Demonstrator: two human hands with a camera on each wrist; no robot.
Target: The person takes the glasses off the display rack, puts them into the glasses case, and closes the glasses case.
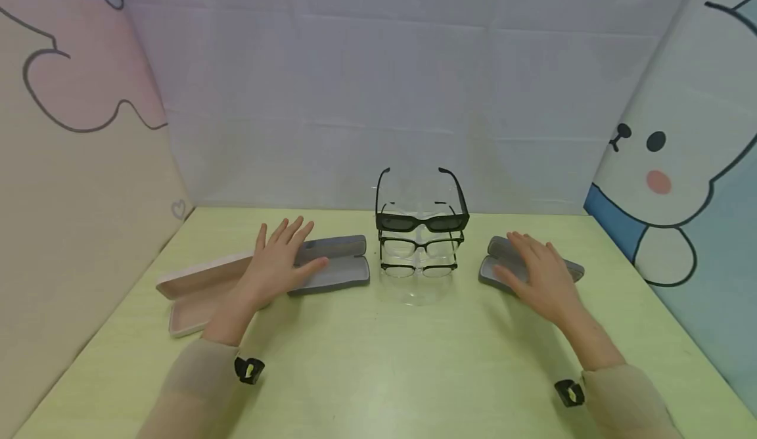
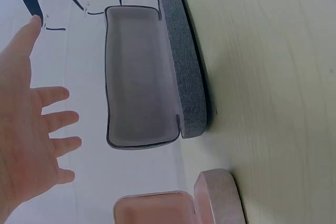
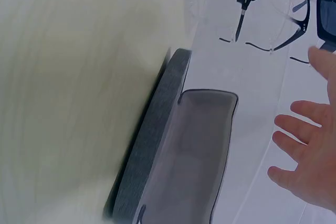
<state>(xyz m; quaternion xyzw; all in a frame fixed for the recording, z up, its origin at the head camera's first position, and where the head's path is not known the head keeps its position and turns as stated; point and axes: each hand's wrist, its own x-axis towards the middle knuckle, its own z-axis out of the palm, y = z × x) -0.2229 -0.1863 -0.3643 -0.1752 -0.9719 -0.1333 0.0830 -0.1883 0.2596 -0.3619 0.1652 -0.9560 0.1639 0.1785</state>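
My left hand (image 1: pixel 273 265), fingers spread, hovers over an open grey glasses case (image 1: pixel 340 271) and an open pink glasses case (image 1: pixel 198 311), holding nothing. In the left wrist view the grey case (image 2: pixel 142 77) shows a bare lining. My right hand (image 1: pixel 541 281), also spread and holding nothing, overlaps another open grey glasses case (image 1: pixel 503 258); its lining shows bare in the right wrist view. Between the hands, dark sunglasses (image 1: pixel 446 223) sit above black-framed glasses (image 1: pixel 399 239) and a lower pair of dark-rimmed glasses (image 1: pixel 437 267), all stacked on a clear stand (image 1: pixel 414 298).
The pale yellow table (image 1: pixel 408 367) meets a white sheet (image 1: pixel 384 97) at its back edge. Cartoon-printed panels rise on the left (image 1: pixel 89 176) and right (image 1: pixel 710 229). A small black wrist device (image 1: pixel 249 370) is at the left sleeve, another (image 1: pixel 570 393) at the right.
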